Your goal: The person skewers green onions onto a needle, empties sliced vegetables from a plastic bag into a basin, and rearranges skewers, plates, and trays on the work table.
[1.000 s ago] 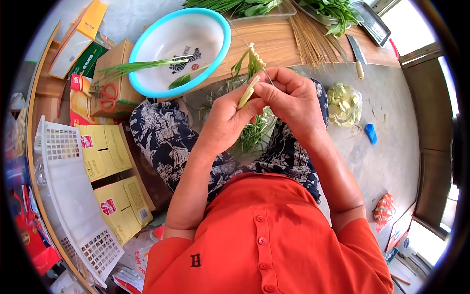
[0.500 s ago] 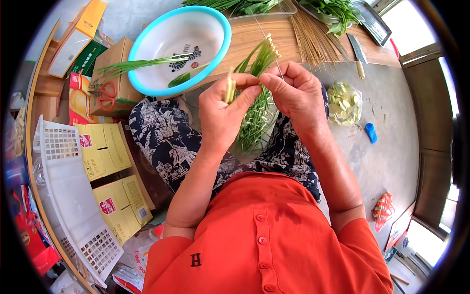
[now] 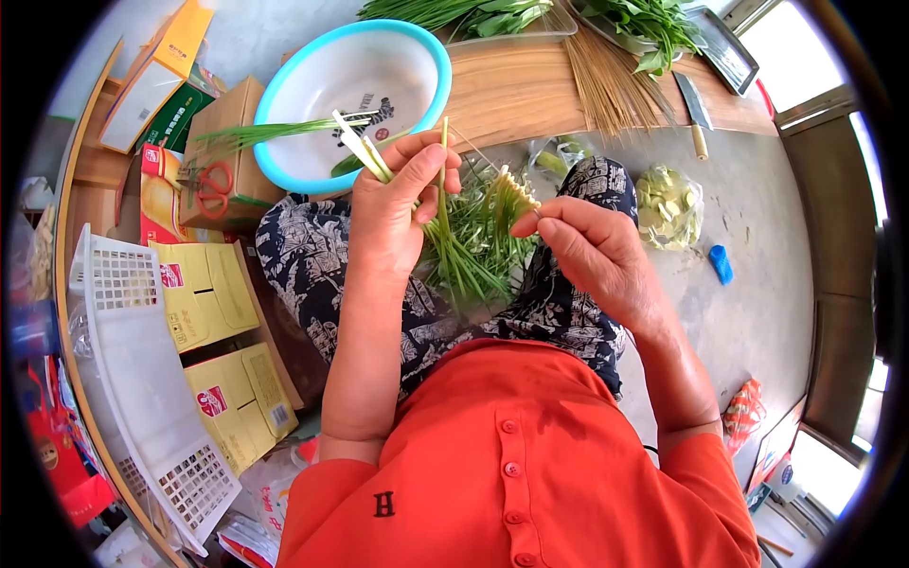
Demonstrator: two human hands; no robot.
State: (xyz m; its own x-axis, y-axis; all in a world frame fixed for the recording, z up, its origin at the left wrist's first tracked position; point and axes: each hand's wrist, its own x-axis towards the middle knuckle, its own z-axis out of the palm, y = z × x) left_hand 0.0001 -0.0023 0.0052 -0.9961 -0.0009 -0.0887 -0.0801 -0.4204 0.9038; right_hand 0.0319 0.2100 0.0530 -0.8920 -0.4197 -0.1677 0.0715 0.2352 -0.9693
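My left hand (image 3: pixel 396 204) is closed around a few chive stalks (image 3: pixel 360 151), their pale ends sticking up past the fingers. One more stalk stands upright between thumb and forefinger. My right hand (image 3: pixel 601 256) pinches one end of a thin skewer (image 3: pixel 471 145), which slants up and left toward the left fingertips. Threaded side by side near the right fingers, a row of chives (image 3: pixel 509 197) hangs by its pale ends. Below both hands, loose cut chives (image 3: pixel 464 270) lie heaped between my knees; their holder is mostly hidden.
A blue-rimmed basin (image 3: pixel 327 71) with chives across it stands ahead-left. On the wooden board (image 3: pixel 507 90) lie bare skewers (image 3: pixel 615 80), leafy greens (image 3: pixel 653 28) and a knife (image 3: pixel 696 109). A bag of pale slices (image 3: pixel 668 206) sits right, red scissors (image 3: pixel 215 187) left.
My hands have moved apart. The right hand came down and right with the skewer, so the threaded chives now hang downward. The left hand shifted left and up with its stalks.
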